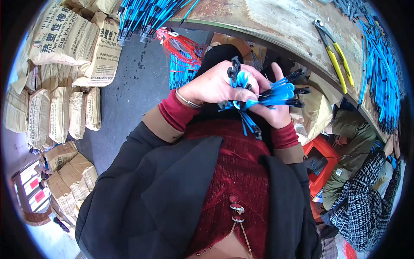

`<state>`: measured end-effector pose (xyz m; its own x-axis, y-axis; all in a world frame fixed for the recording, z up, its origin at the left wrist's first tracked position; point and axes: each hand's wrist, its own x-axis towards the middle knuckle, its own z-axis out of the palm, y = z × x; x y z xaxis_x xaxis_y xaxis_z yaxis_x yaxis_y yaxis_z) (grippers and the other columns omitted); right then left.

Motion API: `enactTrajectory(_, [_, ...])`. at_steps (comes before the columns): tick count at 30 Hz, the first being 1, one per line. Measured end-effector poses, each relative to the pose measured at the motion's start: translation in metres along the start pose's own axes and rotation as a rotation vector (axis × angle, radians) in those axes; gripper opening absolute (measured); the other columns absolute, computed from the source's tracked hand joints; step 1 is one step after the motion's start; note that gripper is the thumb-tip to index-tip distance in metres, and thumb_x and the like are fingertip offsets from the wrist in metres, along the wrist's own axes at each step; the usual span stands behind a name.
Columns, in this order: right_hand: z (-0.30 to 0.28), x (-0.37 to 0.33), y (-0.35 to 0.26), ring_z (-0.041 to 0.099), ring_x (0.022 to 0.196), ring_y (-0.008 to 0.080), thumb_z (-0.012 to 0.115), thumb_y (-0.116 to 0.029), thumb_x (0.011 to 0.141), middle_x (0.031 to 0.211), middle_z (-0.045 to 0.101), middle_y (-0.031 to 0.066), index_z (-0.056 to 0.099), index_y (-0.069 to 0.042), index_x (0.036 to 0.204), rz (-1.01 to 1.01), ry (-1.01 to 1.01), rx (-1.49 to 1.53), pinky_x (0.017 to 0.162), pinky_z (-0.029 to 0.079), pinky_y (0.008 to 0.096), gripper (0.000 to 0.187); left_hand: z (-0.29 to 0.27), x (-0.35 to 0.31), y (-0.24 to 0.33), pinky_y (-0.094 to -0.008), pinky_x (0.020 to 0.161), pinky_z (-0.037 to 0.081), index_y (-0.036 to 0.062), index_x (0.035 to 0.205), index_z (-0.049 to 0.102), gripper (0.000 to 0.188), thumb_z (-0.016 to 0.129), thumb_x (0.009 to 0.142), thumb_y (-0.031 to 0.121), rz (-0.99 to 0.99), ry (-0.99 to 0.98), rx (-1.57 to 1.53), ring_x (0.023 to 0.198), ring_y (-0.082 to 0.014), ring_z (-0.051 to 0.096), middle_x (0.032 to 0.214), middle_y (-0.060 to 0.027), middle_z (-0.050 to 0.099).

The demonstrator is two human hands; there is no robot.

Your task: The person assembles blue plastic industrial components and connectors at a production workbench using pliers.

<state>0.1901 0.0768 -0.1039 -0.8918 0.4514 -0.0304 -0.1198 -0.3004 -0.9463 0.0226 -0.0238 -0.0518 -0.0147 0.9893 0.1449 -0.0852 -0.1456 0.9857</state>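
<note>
A bundle of blue cables with black ends [277, 96] is held up in front of my chest, in both hands. My left hand [217, 84], with a bangle on its wrist, closes its fingers around the bundle's left part. From the other side my right hand [276, 115] grips the same bundle, with one finger pointing up. Black ends stick out above, below and to the right of the fingers. Where the fingertips meet, the fingers and cables overlap, so fine detail there is hidden.
A worn wooden table [276, 21] curves along the top and right, bearing yellow-handled pliers [334, 56] and heaps of blue cables [381, 73]. Red strands [181, 45] hang below its edge. Paper sacks [64, 39] are piled at left. A person in a checked sleeve [362, 203] works at right.
</note>
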Motion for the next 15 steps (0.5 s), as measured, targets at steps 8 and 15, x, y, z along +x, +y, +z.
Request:
enactTrajectory(8, [0.021,-0.015,-0.001,0.055,0.075,0.0113,0.077,-0.006,0.068,0.083,0.057,0.0018,0.055,-0.003,0.093,-0.012,0.312,-0.06,0.07,0.046,0.0253,0.033,0.012,-0.008,-0.001,-0.0301,0.071,0.048,0.0008,0.08,0.061,0.013,0.071,0.073,0.006,-0.037,0.281,0.073,0.08,-0.0166,0.06,0.087,-0.0093,0.059])
enactTrajectory(15, [0.011,-0.005,-0.008,0.056,0.074,0.0118,0.077,-0.008,0.069,0.083,0.059,0.003,0.056,-0.002,0.091,-0.097,0.086,-0.241,0.068,0.047,0.027,0.031,0.016,-0.001,0.006,-0.0306,0.073,0.047,0.0003,0.082,0.06,0.016,0.071,0.073,0.006,-0.043,0.146,-0.082,0.082,-0.0188,0.058,0.091,-0.0105,0.057])
